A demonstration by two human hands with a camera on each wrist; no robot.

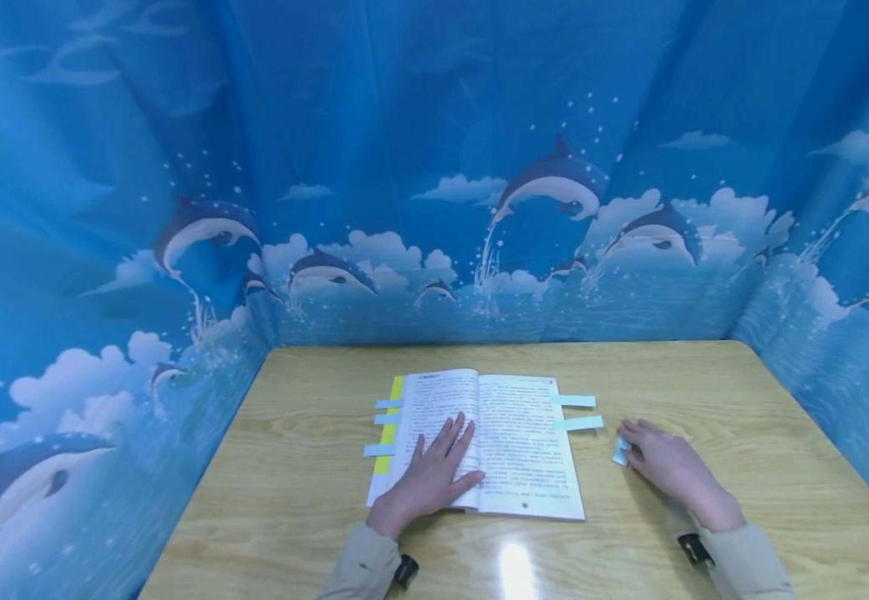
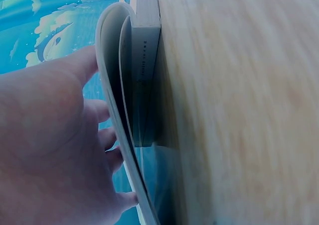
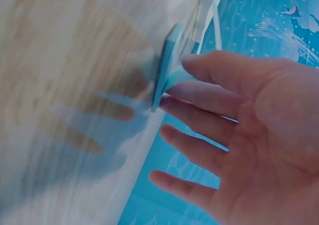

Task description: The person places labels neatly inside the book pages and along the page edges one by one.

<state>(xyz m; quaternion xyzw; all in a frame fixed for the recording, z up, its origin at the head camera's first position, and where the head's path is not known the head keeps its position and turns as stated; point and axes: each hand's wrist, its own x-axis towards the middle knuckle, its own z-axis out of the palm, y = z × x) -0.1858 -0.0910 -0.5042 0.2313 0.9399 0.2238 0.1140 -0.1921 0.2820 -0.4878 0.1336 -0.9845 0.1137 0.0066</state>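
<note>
Left hand, in the head view, lies flat on the open book on the desk; right hand pinches a blue pad near it. Left wrist: pages curve. Right wrist: a blue strip bends by the thumb.

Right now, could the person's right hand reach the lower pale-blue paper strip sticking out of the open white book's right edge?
Probably yes: the right hand is near the strip, with only wooden tabletop visible between them, though it is touching a small light-blue pad.
</note>
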